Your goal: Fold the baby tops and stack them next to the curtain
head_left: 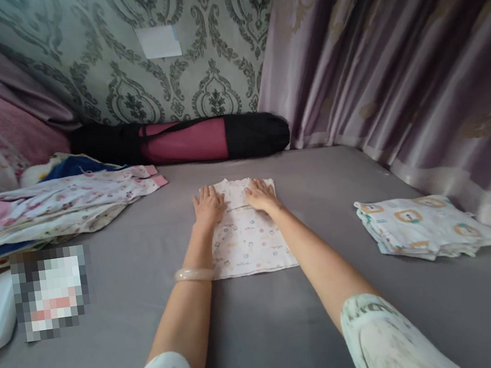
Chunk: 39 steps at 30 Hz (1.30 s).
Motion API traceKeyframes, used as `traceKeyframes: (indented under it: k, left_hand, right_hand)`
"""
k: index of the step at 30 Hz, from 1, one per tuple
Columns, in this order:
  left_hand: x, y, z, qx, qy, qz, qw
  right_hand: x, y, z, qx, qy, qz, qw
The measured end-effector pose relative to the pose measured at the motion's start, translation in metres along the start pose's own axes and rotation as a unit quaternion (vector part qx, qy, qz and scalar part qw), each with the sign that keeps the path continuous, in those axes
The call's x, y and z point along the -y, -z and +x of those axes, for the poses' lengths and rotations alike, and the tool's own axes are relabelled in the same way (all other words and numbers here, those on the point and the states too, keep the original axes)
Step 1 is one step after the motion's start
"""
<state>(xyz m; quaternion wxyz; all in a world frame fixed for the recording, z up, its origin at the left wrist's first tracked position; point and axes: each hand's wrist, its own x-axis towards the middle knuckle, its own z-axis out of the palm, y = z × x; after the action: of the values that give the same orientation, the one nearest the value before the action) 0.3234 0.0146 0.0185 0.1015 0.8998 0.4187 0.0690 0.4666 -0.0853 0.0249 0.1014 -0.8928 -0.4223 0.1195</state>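
Nearest to us: our two forearms in pale printed sleeves, a bangle (194, 273) on the left wrist, reaching out over the grey bed (255, 327). Landmark = the small printed garment (250, 240), lying flat mid-bed.

L to R, relative to that garment:
- Well left of it: a loose pile of floral clothes (49, 204) at the bed edge.
- On its far end, left side: left hand (207, 206), fingers spread, palm pressed flat on the cloth, clamped on nothing.
- On its far end, right side: right hand (261, 196), same pose, spread and flat, just beside the left.
- Behind it, against the wall: a rolled mat bag (203, 139), red & black.
- Well right of it: a folded stack (423, 226) w/ orange-ring print, near the curtain (391, 56).

Handling, as we judge it: garment is thin, light, very soft, zero stiffness; it'll flop and wrinkle if lifted by one point. Not fragile, and it shouldn't slide much on the sheet. Best hold: pinch both far corners or the side edges, one per hand, and keep it taut.
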Motion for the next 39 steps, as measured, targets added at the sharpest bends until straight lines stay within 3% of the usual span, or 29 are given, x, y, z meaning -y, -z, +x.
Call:
traceKeyframes:
  k: [5, 12, 17, 23, 26, 30, 39]
  left_hand:
    - [0.003, -0.004, 0.000, 0.012, 0.008, -0.004, 1.000]
    - [0.007, -0.013, 0.002, 0.030, 0.016, -0.014, 0.999]
    - [0.007, -0.008, 0.002, 0.030, 0.016, -0.022, 0.999]
    - [0.007, 0.001, 0.002, 0.004, 0.004, -0.022, 1.000]
    - [0.005, 0.005, 0.000, 0.021, -0.006, -0.005, 1.000]
    - [0.007, 0.004, -0.001, 0.054, -0.006, -0.004, 0.999]
    - [0.014, -0.001, 0.004, 0.069, -0.006, -0.037, 0.997]
  right_hand:
    - [-0.022, 0.002, 0.002, -0.068, 0.005, -0.053, 0.996]
    - [-0.035, -0.014, 0.007, -0.071, -0.009, -0.052, 0.996]
    - [-0.036, -0.009, 0.009, -0.039, -0.013, -0.042, 0.998]
    - [-0.019, -0.002, 0.010, -0.059, 0.015, -0.062, 0.996]
    - [-0.003, -0.007, 0.013, -0.062, 0.045, -0.061, 0.995]
    - [0.012, -0.018, 0.017, -0.070, 0.031, -0.051, 0.996]
    - [0.010, -0.019, 0.021, -0.045, 0.016, -0.036, 0.998]
